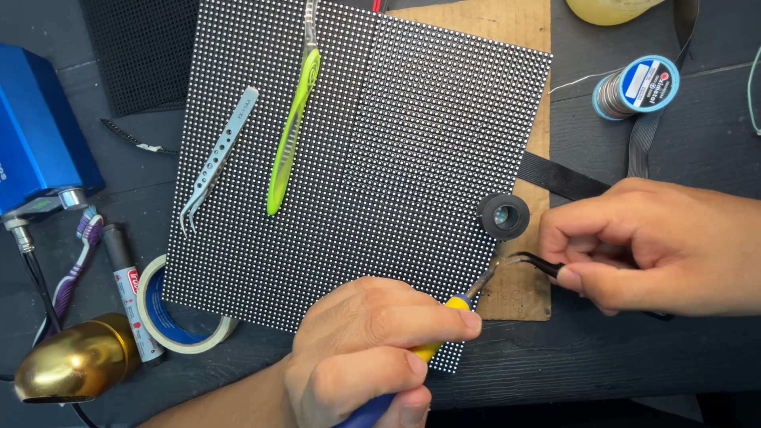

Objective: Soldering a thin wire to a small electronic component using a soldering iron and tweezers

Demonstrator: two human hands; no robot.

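A square black LED matrix panel [372,158] covered in small dots lies flat on a brown board [519,289]. My left hand [369,349] grips a soldering iron [444,317] with a yellow and blue handle, its tip reaching past the panel's lower right edge. My right hand [658,242] pinches black tweezers [535,261] whose points meet the iron's tip above the board. A small black round lens [505,215] sits at the panel's right edge, just above the tips.
Silver curved tweezers [216,158] and a lime green tool [292,131] rest on the panel. A blue box [36,127], toothbrush [75,265], marker [131,297], tape roll [178,329] and gold nozzle [75,364] crowd the left. A solder spool [638,85] stands at upper right.
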